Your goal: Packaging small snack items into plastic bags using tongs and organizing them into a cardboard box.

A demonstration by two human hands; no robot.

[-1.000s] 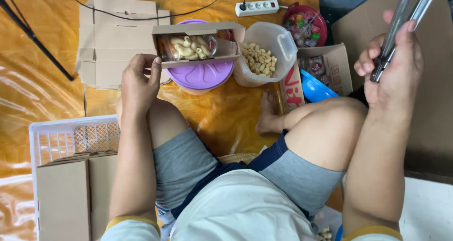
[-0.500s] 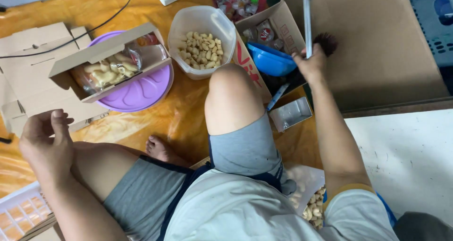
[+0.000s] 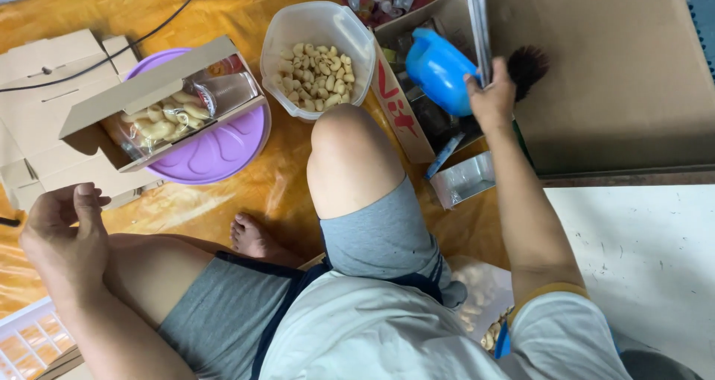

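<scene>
1. The right hand [image 3: 493, 101] is closed around long metal tongs [image 3: 478, 23]. The tongs point up and away from the person, past the top of the picture.
2. The tongs are over the open cardboard box [image 3: 417, 75] on the right, just beside the blue scoop [image 3: 439, 67] that sits in it.
3. The left hand [image 3: 63, 227] is by the left knee. Its fingers are loosely curled, and it holds nothing that I can see.
4. Next to the cardboard box is a clear tub [image 3: 320, 56] with pale nuts in it. It is right above the raised knee.
5. Further left is a purple lid [image 3: 216, 145]. A long carton [image 3: 167, 101] lies on it, with a clear bag of nuts [image 3: 160, 123] inside.
6. An orange sheet [image 3: 186, 8] covers the floor under all of this.
7. To do this well, I think the hand should keep a firm grip low on the tongs and move them slowly. The blue scoop and the tub are close, and a quick swing could bump them and spill nuts.
</scene>
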